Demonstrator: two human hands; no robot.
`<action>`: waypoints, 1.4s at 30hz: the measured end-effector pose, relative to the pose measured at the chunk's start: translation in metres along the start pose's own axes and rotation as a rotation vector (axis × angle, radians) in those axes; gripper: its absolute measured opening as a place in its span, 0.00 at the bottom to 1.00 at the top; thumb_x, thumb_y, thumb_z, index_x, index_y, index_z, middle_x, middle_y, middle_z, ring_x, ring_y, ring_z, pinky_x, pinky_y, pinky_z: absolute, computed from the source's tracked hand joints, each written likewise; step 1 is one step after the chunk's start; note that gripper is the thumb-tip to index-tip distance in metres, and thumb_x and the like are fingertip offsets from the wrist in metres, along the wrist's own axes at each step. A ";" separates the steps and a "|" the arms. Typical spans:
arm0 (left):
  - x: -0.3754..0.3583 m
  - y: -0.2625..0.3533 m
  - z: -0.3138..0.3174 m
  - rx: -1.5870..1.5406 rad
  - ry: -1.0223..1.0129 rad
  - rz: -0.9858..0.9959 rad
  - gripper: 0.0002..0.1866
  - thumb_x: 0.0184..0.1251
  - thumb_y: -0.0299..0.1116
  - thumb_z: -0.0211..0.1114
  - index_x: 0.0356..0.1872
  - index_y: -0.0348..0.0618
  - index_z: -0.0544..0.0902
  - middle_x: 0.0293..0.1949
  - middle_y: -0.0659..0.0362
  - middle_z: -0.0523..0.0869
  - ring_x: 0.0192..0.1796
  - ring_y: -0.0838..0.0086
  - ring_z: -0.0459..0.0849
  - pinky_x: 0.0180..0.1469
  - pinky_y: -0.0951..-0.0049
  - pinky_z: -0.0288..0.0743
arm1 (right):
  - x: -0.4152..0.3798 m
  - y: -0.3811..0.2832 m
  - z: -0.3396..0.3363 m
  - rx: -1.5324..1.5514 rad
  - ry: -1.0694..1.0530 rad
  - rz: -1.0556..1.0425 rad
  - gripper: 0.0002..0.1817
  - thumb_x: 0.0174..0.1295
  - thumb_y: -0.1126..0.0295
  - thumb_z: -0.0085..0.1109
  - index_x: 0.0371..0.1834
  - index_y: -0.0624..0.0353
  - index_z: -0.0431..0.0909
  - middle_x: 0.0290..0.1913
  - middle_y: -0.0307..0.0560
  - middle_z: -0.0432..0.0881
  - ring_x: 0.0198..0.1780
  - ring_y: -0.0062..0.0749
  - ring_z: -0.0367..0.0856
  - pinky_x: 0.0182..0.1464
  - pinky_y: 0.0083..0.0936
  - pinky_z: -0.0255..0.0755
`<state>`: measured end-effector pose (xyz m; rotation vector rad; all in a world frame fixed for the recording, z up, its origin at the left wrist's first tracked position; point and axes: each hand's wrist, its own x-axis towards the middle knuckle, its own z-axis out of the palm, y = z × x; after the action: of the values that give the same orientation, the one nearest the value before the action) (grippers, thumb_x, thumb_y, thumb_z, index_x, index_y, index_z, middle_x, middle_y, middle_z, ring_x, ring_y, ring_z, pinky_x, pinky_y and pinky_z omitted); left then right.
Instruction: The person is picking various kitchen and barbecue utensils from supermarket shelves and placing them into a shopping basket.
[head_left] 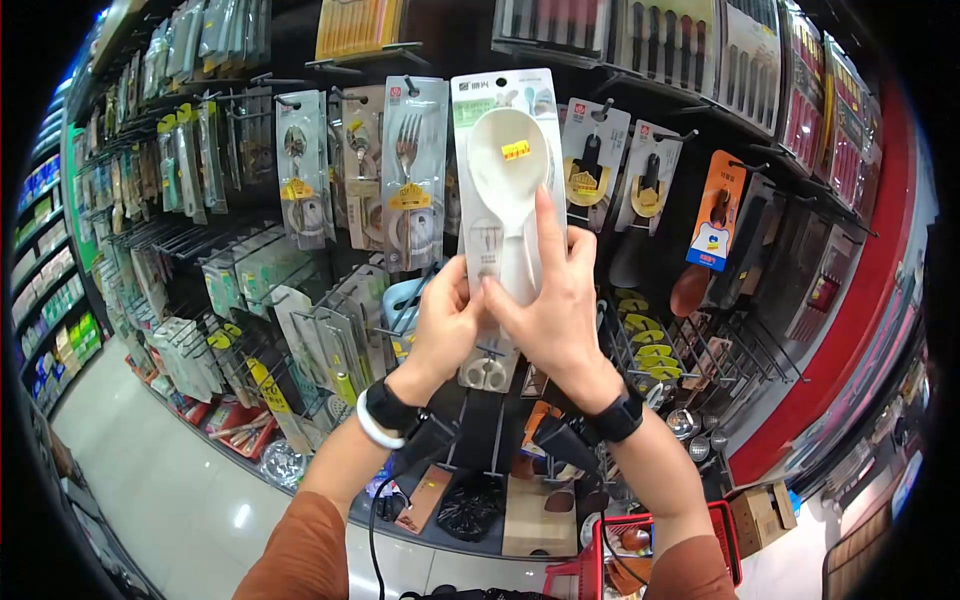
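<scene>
A white spoon with a large bowl, mounted on a backing card and bearing a yellow price sticker, is held upright in front of the rack. My left hand grips the package's lower left edge, with the thumb on the front. On the lower right, my right hand is closed around the package, its index finger stretched up along the spoon's neck. Both hands hide part of the handle. Behind and left of the package hangs a carded fork; a carded spoon hangs further left.
Metal hooks hold several packaged utensils around my hands. A carded item with an orange card hangs at right. Below stands a red shopping basket with things inside, near a cardboard box. Tiled floor lies at left.
</scene>
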<state>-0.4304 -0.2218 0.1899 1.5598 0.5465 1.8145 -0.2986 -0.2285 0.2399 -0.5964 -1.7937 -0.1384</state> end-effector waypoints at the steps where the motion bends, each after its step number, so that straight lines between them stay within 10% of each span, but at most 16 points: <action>1: 0.005 -0.004 -0.003 -0.003 -0.002 0.026 0.14 0.67 0.25 0.52 0.52 0.35 0.68 0.41 0.55 0.81 0.40 0.77 0.81 0.41 0.77 0.76 | 0.001 0.002 0.003 -0.035 0.016 -0.006 0.49 0.42 0.68 0.66 0.70 0.54 0.49 0.45 0.59 0.62 0.44 0.49 0.70 0.43 0.35 0.71; 16: 0.030 -0.031 -0.021 0.038 0.052 -0.048 0.11 0.65 0.21 0.52 0.48 0.35 0.70 0.37 0.56 0.83 0.37 0.80 0.80 0.39 0.80 0.73 | -0.008 0.012 0.020 -0.177 -0.091 0.201 0.49 0.48 0.67 0.65 0.71 0.53 0.43 0.55 0.70 0.55 0.46 0.57 0.72 0.48 0.38 0.70; 19: 0.027 -0.042 -0.024 0.061 0.114 -0.062 0.19 0.63 0.20 0.52 0.55 0.36 0.63 0.42 0.54 0.81 0.41 0.75 0.79 0.45 0.77 0.72 | -0.039 0.007 -0.010 -0.045 -0.046 0.152 0.45 0.45 0.72 0.66 0.67 0.64 0.50 0.57 0.61 0.57 0.58 0.51 0.61 0.59 0.34 0.60; 24: -0.020 -0.053 -0.037 0.690 0.135 0.183 0.35 0.58 0.21 0.59 0.65 0.44 0.52 0.58 0.53 0.61 0.59 0.67 0.65 0.59 0.65 0.62 | -0.126 0.039 -0.115 -0.379 0.054 0.334 0.35 0.44 0.72 0.64 0.59 0.64 0.63 0.52 0.59 0.63 0.51 0.46 0.69 0.51 0.32 0.67; 30: -0.077 -0.061 0.004 0.935 0.114 0.234 0.28 0.64 0.28 0.58 0.63 0.39 0.58 0.65 0.53 0.53 0.68 0.67 0.54 0.67 0.61 0.50 | -0.332 0.119 -0.294 -0.943 0.143 0.997 0.26 0.45 0.69 0.62 0.50 0.65 0.70 0.38 0.53 0.75 0.37 0.39 0.76 0.41 0.31 0.71; 33: -0.077 -0.077 -0.002 0.927 0.012 0.238 0.19 0.68 0.29 0.53 0.58 0.37 0.67 0.60 0.54 0.65 0.65 0.69 0.61 0.66 0.66 0.55 | -0.448 0.118 -0.342 -0.860 0.140 1.374 0.21 0.45 0.67 0.62 0.44 0.67 0.75 0.32 0.55 0.80 0.36 0.41 0.80 0.40 0.31 0.73; 38: -0.072 -0.094 -0.021 0.925 0.138 0.121 0.16 0.68 0.29 0.54 0.55 0.37 0.69 0.53 0.55 0.72 0.51 0.75 0.73 0.55 0.73 0.67 | -0.568 0.127 -0.312 -0.530 -0.073 1.794 0.18 0.50 0.72 0.59 0.45 0.70 0.75 0.36 0.50 0.81 0.35 0.29 0.79 0.35 0.24 0.72; 42: -0.073 -0.112 -0.008 0.973 0.155 0.261 0.21 0.64 0.28 0.60 0.56 0.35 0.65 0.47 0.52 0.73 0.46 0.71 0.73 0.45 0.75 0.69 | -0.611 0.168 -0.253 -0.083 0.176 1.825 0.21 0.48 0.63 0.63 0.40 0.71 0.77 0.34 0.54 0.82 0.33 0.34 0.82 0.37 0.27 0.75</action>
<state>-0.4096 -0.1971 0.0597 2.1761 1.5219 1.9850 0.1131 -0.3800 -0.2830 -1.9246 -0.5405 0.9331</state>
